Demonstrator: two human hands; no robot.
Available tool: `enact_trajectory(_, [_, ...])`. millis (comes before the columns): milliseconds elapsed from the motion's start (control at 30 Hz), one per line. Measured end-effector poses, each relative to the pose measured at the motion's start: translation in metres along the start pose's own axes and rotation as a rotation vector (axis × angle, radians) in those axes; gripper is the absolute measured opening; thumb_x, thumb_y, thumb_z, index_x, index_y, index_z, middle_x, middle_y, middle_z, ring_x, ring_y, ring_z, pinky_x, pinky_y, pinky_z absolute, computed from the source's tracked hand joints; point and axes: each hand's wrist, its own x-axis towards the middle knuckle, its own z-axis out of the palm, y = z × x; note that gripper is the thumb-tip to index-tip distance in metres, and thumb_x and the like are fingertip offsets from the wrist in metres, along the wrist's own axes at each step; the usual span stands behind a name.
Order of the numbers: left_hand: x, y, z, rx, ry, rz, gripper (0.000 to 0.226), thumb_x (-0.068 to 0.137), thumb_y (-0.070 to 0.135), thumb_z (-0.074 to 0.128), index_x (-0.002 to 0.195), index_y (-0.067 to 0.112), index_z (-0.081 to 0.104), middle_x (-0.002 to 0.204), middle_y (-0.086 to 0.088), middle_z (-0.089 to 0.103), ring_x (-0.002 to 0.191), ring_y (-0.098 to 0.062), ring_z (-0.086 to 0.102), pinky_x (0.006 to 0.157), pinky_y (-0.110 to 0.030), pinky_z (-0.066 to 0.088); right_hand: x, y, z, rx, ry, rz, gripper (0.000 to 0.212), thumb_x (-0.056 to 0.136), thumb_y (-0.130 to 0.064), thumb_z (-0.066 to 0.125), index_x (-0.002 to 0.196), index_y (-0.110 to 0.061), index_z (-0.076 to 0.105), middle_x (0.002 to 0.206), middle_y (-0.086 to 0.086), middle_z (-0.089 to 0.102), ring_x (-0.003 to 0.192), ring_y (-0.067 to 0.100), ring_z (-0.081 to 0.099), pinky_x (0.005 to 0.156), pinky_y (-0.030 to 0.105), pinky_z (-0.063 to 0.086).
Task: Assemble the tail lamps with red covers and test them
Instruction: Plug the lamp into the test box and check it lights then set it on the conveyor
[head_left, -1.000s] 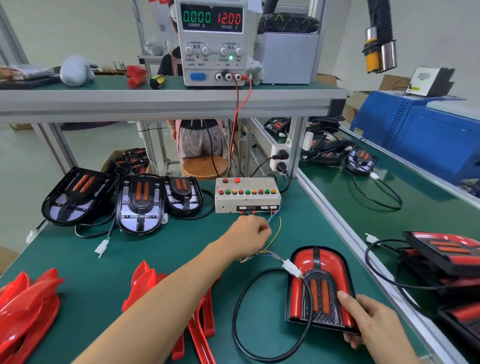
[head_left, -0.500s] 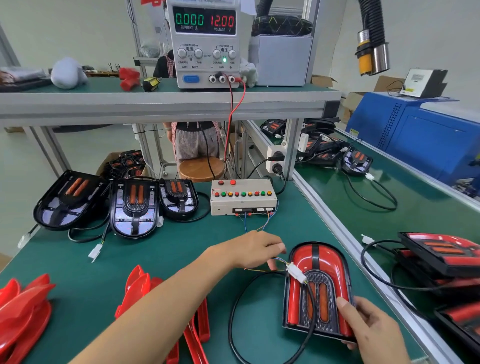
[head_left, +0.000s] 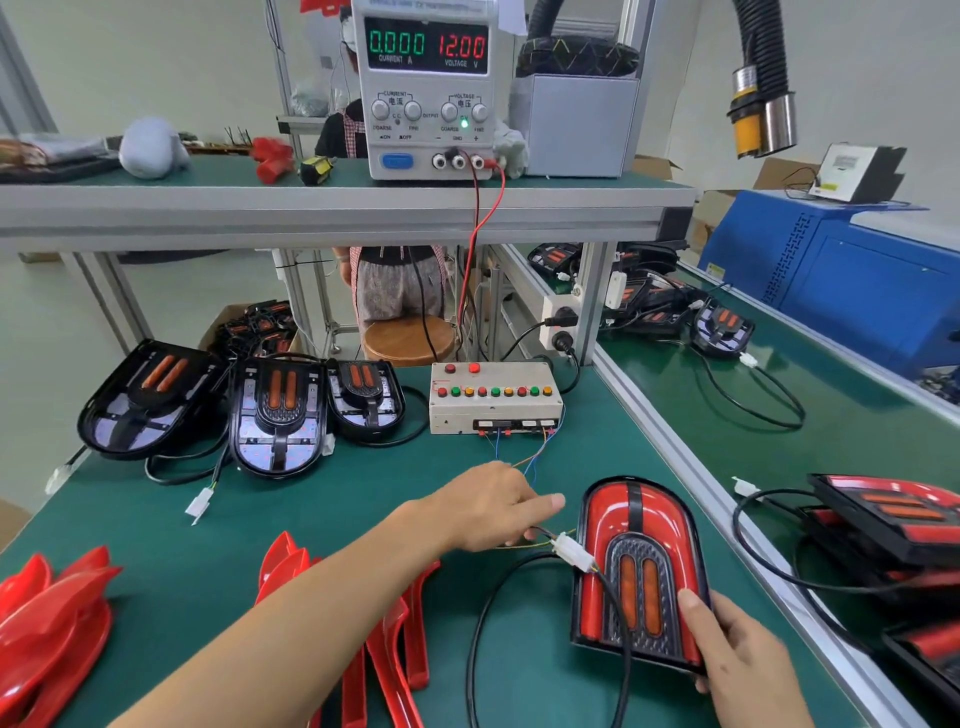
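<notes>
A tail lamp with a red cover lies on the green bench at the near right. My right hand grips its near right corner. My left hand pinches the thin coloured wires just behind the white connector, which rests on the lamp's left edge. Those wires run back to the beige test box with its row of coloured buttons. The lamp's black cable loops on the bench in front. Several loose red covers lie under my left forearm.
Three uncovered black lamps stand at the back left. More red covers pile at the near left. Finished lamps stack on the right conveyor. The power supply on the shelf reads 0.000 A and 12.00 V.
My left hand has moved from near the test box toward me and right, to the wires at the connector. The lamp and my right hand have barely shifted.
</notes>
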Motion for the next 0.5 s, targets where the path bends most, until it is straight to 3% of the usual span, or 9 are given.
enact_trajectory(67, [0.003, -0.006, -0.002, 0.038, 0.073, 0.040, 0.054, 0.104, 0.035, 0.043, 0.062, 0.005, 0.057, 0.065, -0.013, 0.063, 0.068, -0.034, 0.056, 0.111, -0.034, 0.036, -0.002, 0.004, 0.004, 0.001, 0.050, -0.027, 0.007, 0.097, -0.029, 0.064, 0.095, -0.033, 0.070, 0.065, -0.016, 0.074, 0.059, 0.007, 0.068, 0.053, 0.024, 0.048])
enact_trajectory(167, [0.009, -0.015, -0.003, -0.064, 0.277, -0.023, 0.041, 0.094, 0.035, 0.049, 0.072, 0.005, 0.066, 0.069, -0.013, 0.063, 0.072, -0.031, 0.057, 0.081, -0.041, 0.050, -0.005, 0.010, 0.010, -0.032, 0.136, -0.075, 0.006, 0.093, -0.026, 0.069, 0.093, -0.030, 0.074, 0.067, -0.021, 0.073, 0.078, 0.009, 0.070, 0.066, 0.025, 0.048])
enact_trajectory(233, [0.017, -0.024, -0.004, -0.022, 0.497, -0.093, 0.033, 0.095, 0.028, 0.054, 0.074, 0.006, 0.066, 0.074, -0.009, 0.065, 0.075, -0.029, 0.058, 0.072, -0.044, 0.049, -0.006, 0.012, 0.013, -0.036, 0.159, -0.086, 0.006, 0.092, -0.026, 0.071, 0.095, -0.026, 0.076, 0.070, -0.019, 0.074, 0.080, 0.013, 0.071, 0.070, 0.027, 0.053])
enact_trajectory(333, [0.028, -0.038, -0.012, 0.162, 0.692, -0.192, 0.018, 0.094, 0.018, 0.057, 0.095, 0.007, 0.072, 0.102, -0.007, 0.067, 0.094, -0.030, 0.062, 0.079, -0.040, 0.050, -0.006, 0.012, 0.016, -0.028, 0.168, -0.110, 0.011, 0.092, -0.022, 0.072, 0.088, -0.032, 0.074, 0.068, -0.023, 0.073, 0.071, 0.003, 0.071, 0.062, 0.023, 0.053])
enact_trajectory(433, [0.039, -0.050, -0.019, 0.345, 0.634, -0.354, 0.040, 0.091, 0.019, 0.054, 0.131, 0.011, 0.057, 0.135, -0.008, 0.050, 0.122, -0.030, 0.047, 0.097, -0.041, 0.044, -0.007, 0.010, 0.020, 0.011, 0.186, -0.159, 0.018, 0.091, -0.012, 0.072, 0.088, -0.029, 0.076, 0.072, -0.026, 0.073, 0.067, -0.011, 0.067, 0.061, 0.009, 0.052])
enact_trajectory(500, [0.044, -0.055, -0.022, 0.377, 0.596, -0.463, 0.049, 0.092, 0.020, 0.053, 0.139, 0.012, 0.047, 0.146, -0.009, 0.040, 0.130, -0.032, 0.039, 0.103, -0.042, 0.041, -0.009, 0.011, 0.022, 0.023, 0.184, -0.177, 0.025, 0.090, -0.007, 0.072, 0.086, -0.032, 0.075, 0.074, -0.025, 0.074, 0.068, -0.013, 0.067, 0.061, -0.002, 0.046])
